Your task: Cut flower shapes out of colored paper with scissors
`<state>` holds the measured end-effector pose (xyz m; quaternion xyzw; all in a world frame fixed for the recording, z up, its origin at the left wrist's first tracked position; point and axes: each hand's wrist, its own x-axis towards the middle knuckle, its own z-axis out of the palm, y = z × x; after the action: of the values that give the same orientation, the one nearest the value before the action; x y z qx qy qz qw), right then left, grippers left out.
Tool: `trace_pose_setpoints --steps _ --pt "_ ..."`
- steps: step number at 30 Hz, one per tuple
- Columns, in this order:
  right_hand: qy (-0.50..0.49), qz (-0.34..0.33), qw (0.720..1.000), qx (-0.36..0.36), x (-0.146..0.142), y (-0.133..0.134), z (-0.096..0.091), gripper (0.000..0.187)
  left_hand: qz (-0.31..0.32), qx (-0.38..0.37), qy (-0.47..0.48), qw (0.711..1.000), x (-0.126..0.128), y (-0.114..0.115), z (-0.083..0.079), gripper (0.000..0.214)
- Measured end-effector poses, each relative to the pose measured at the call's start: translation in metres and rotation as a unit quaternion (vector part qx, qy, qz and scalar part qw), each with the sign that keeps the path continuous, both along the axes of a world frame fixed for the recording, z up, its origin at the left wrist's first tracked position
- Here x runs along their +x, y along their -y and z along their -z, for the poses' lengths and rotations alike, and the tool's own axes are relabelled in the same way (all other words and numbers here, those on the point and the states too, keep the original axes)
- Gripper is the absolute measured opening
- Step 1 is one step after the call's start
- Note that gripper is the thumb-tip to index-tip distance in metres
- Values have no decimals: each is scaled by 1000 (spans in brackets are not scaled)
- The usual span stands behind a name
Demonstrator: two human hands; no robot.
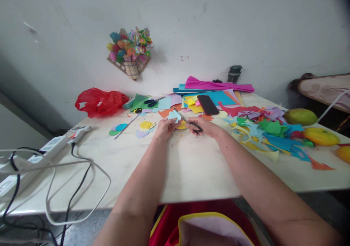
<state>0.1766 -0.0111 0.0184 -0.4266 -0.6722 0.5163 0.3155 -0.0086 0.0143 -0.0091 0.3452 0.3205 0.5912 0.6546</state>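
My left hand (164, 127) pinches a small light blue paper piece (174, 115) above the white table (191, 165). Close on its right, my right hand (203, 126) grips black-handled scissors (188, 122), whose blades point up and left and meet the edge of the blue piece. A yellow paper flower (147, 125) lies just left of my left hand. Round paper cut-outs (118, 129) in green and blue lie further left.
Coloured paper sheets (213, 91) and a black phone (207, 104) lie at the back. A second pair of scissors (153, 101) rests on green paper. Paper scraps (268, 133) and mangoes (300, 116) are at the right. A power strip (41, 154) with cables and a red bag (100, 102) are at the left.
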Motion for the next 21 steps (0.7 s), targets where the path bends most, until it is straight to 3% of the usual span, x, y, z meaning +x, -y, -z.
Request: trace_pose_setpoints --steps 21 --pt "1 -11 1000 -14 1 0 -2 19 12 -1 -23 1000 -5 1 -3 12"
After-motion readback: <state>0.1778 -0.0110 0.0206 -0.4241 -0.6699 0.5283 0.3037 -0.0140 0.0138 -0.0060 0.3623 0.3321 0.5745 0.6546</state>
